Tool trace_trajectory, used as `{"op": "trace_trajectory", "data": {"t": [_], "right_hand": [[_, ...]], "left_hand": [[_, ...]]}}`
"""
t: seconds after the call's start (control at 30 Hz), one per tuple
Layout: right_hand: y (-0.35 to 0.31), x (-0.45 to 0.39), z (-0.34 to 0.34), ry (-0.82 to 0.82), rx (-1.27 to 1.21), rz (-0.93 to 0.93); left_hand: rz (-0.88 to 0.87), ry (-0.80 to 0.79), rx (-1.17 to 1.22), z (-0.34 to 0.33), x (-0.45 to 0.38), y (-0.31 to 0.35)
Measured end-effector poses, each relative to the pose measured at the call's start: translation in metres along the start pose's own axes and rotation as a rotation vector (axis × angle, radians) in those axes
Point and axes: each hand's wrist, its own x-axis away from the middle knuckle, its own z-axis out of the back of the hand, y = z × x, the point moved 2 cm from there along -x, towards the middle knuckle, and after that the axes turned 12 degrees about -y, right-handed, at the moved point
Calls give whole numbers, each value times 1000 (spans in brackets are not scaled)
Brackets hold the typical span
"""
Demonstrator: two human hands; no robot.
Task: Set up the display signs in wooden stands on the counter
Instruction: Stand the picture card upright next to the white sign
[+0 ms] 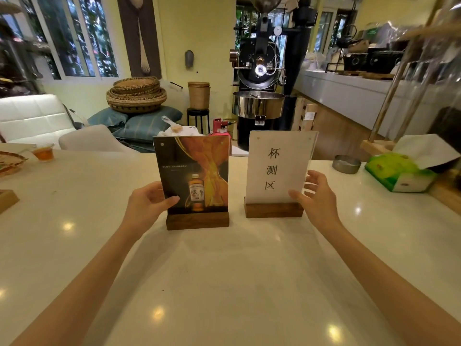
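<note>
The left hand (pixel 147 203) is clamped on the lower left edge of the whisky sign (pixel 193 176), thumb across its face, apparently to steady it upright in its wooden stand (pixel 197 221). The right hand (pixel 315 196) is held spread, fingers apart, just beside the white sign (pixel 279 166), whose stand (pixel 274 210) is seated on the counter (pixel 224 283); contact cannot be confirmed. Both signs are judged seated, side by side.
</note>
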Motion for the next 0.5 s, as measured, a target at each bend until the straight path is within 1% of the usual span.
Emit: {"op": "trace_trajectory", "data": {"t": [0.1, 0.23, 0.5], "right_hand": [[-2, -1, -2, -67, -27, -2], [-3, -6, 3, -48, 16, -9], [1, 1, 18, -25, 4, 1]], "left_hand": [[0, 28, -22, -2, 0, 0], [3, 52, -53, -6, -1, 0], [-31, 110, -100, -26, -8, 3]]}}
